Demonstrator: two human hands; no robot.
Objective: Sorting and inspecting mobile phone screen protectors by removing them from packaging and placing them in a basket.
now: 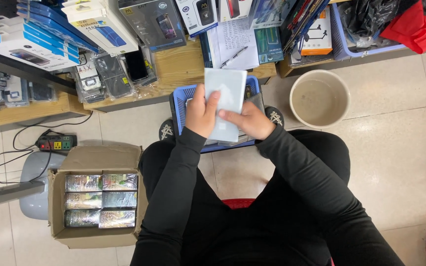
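both hands grip a flat, pale rectangular packet (225, 101) over the near edge of a blue slatted plastic basket (177, 101): the left hand (203, 113) clasps its left side, thumb on top, while the right hand (250, 120) pinches its lower right, perhaps peeling a smooth film. an open cardboard box (94, 160) of glossy packs sits at left.

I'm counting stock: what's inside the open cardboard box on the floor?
The cardboard box holds shiny foil-wrapped packs, six showing on top in three rows of two. Any layers underneath are covered, so the total cannot be told.
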